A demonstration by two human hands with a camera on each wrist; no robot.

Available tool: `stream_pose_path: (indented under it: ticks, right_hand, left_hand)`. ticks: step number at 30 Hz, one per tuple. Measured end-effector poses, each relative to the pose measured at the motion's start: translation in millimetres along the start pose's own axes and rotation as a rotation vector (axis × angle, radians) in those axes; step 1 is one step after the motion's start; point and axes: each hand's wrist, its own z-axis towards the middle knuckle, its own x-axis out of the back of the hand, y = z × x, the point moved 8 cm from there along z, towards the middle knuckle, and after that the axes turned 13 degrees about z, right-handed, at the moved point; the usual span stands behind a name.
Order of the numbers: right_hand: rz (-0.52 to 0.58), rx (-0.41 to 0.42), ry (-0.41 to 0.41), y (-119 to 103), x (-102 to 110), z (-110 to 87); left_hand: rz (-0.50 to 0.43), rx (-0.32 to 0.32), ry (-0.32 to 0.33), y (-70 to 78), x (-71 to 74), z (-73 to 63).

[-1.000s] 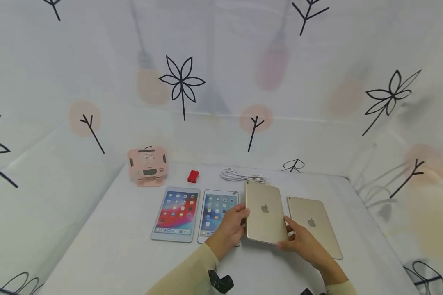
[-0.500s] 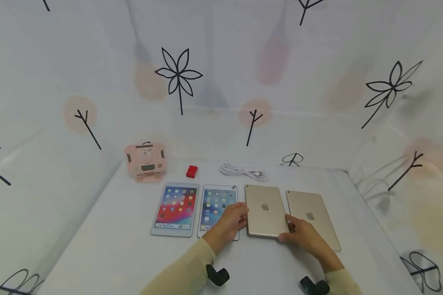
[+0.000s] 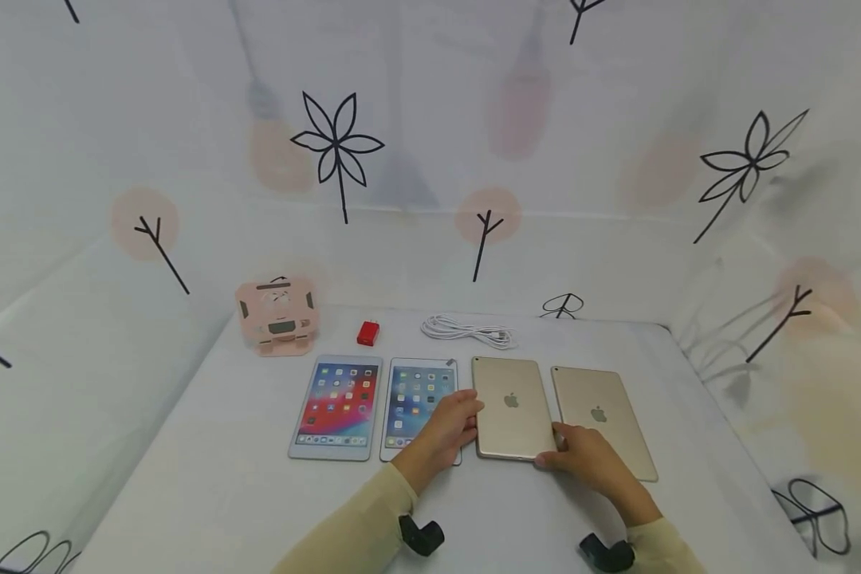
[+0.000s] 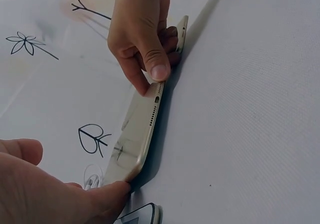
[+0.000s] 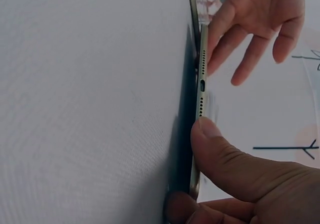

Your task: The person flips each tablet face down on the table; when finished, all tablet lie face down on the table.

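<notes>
A gold tablet lies back side up, with an apple logo and its port edge toward me. Whether its near edge touches the table is hard to tell. My right hand grips its near right corner, thumb on the port edge. At the left side, my left hand touches the edge with extended fingers, as the right wrist view shows. A second gold tablet lies face down just right. Under and beside my left hand is a white tablet with its screen lit. Another lit white tablet lies farther left.
Behind the tablets are a pink stand, a red charger plug and a coiled white cable. All rest on a white table. A patterned white cloth rises behind and at both sides.
The gold tablet between my hands has come down from a raised, tilted pose to lie nearly flat in line with the others. Both hands stay at its sides. The head view has shifted slightly.
</notes>
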Motion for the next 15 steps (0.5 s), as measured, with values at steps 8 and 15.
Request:
stream_pose_path:
  ticks: [8,15]
  right_hand:
    - [-0.007,-0.027,0.013,-0.7,-5.3,-2.6]
    - [-0.039,-0.027,0.018,-0.6,-7.6,-2.7]
  left_hand:
    - [0.102,-0.014,-0.008,4.7,-5.0,-4.2]
    - [0.146,-0.009,-0.031,4.7,-5.5,-3.0]
